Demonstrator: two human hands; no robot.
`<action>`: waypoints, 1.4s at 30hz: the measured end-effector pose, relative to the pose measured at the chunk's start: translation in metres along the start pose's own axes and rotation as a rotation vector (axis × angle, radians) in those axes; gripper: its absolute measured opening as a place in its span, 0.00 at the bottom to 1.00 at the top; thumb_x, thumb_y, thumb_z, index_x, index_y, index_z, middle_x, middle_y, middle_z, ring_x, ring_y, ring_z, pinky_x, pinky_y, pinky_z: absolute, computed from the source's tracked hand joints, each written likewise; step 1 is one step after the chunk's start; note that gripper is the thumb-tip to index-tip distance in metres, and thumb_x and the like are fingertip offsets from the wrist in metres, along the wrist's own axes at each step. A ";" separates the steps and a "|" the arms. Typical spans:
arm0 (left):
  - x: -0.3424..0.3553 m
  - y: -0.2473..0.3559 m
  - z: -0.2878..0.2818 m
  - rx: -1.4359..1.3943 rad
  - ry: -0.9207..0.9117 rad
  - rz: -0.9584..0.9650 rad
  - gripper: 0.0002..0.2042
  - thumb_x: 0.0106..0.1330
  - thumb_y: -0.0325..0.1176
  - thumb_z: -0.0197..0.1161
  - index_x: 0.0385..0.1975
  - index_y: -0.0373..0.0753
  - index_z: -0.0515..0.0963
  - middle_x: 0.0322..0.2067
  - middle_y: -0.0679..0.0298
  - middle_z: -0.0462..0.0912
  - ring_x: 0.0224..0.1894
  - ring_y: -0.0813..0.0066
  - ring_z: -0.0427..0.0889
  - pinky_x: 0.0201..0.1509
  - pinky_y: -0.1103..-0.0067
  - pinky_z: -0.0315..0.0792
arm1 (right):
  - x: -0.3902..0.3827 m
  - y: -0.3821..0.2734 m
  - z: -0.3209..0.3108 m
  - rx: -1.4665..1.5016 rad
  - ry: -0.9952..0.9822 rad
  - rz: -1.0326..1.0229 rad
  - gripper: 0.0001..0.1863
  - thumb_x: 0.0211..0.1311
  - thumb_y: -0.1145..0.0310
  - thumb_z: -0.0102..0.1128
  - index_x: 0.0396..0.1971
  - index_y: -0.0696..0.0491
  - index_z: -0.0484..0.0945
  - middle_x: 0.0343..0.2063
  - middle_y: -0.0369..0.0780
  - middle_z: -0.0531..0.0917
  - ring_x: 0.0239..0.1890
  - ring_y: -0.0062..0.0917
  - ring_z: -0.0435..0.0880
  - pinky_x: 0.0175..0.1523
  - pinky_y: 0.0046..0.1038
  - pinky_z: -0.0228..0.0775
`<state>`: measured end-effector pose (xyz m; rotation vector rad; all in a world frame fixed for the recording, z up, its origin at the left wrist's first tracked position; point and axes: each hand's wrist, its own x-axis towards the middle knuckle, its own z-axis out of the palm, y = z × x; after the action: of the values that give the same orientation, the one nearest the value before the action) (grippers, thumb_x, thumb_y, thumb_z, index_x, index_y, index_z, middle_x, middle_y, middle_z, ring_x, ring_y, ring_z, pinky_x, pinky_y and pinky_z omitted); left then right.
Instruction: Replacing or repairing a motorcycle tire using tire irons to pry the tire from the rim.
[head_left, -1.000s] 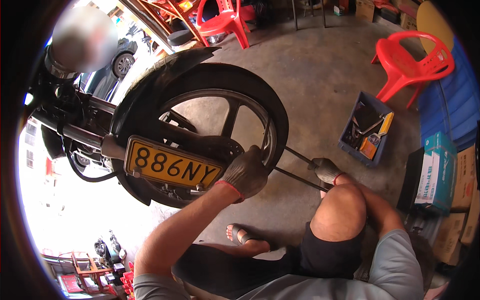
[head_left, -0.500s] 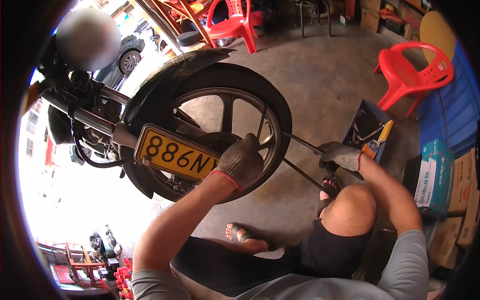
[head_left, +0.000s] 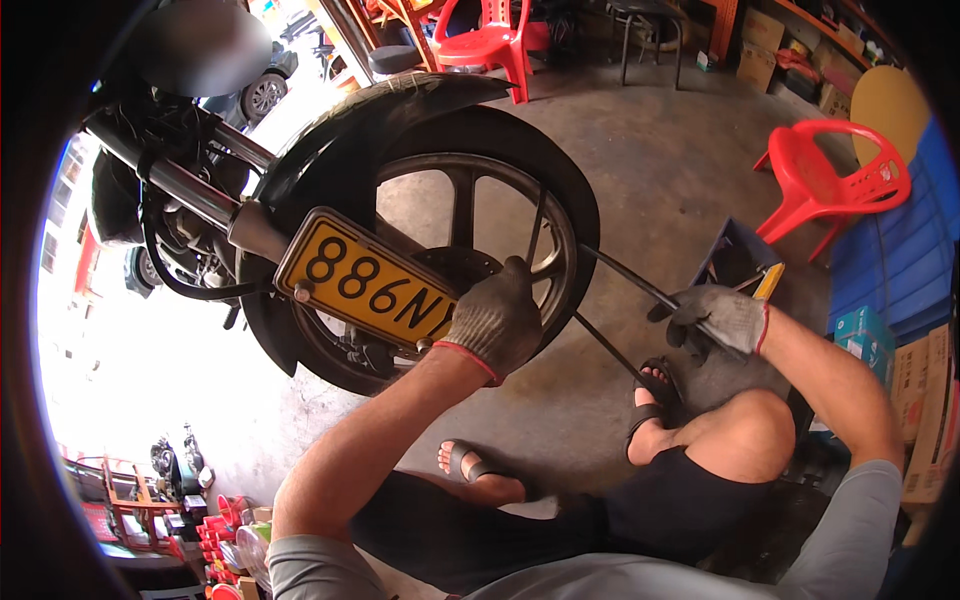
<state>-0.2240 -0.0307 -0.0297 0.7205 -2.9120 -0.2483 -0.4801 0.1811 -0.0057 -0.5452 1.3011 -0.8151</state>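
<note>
Our gloved left hand (head_left: 497, 320) grips a bar at the wheel (head_left: 470, 215); our right hand (head_left: 718, 317) clasps a long lever (head_left: 625, 280).

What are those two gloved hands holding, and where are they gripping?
Right hand grips the outer end of a long metal bar. Left hand holds another bar low, at the wheel.

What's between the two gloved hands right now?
In the head view, the tyre's edge and two long dark bars cross that stretch; the right hand grips one, the left hand rests at the wheel.
</note>
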 end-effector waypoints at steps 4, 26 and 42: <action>-0.001 0.001 0.012 0.056 0.056 0.115 0.07 0.52 0.27 0.57 0.21 0.29 0.76 0.20 0.56 0.73 0.28 0.61 0.74 0.29 0.71 0.72 | 0.011 0.021 0.034 0.369 0.164 0.096 0.15 0.58 0.69 0.53 0.42 0.62 0.74 0.20 0.40 0.78 0.19 0.22 0.77 0.22 0.20 0.69; -0.001 0.020 -0.039 -0.259 0.025 0.103 0.11 0.56 0.25 0.53 0.35 0.23 0.67 0.21 0.40 0.77 0.26 0.44 0.79 0.32 0.61 0.72 | 0.087 0.041 0.187 0.970 0.594 -0.061 0.06 0.57 0.67 0.56 0.31 0.52 0.76 0.20 0.36 0.76 0.16 0.22 0.71 0.17 0.24 0.62; -0.009 0.031 -0.052 -0.174 -0.289 -0.221 0.22 0.60 0.33 0.55 0.52 0.28 0.60 0.38 0.39 0.75 0.45 0.43 0.78 0.47 0.66 0.73 | 0.160 0.023 0.186 0.949 0.083 -0.693 0.19 0.68 0.60 0.44 0.54 0.54 0.69 0.51 0.42 0.75 0.55 0.29 0.73 0.60 0.32 0.65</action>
<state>-0.2215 -0.0060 0.0267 1.0557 -3.0177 -0.6724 -0.2846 0.0539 -0.0841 -0.1693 0.6363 -1.8946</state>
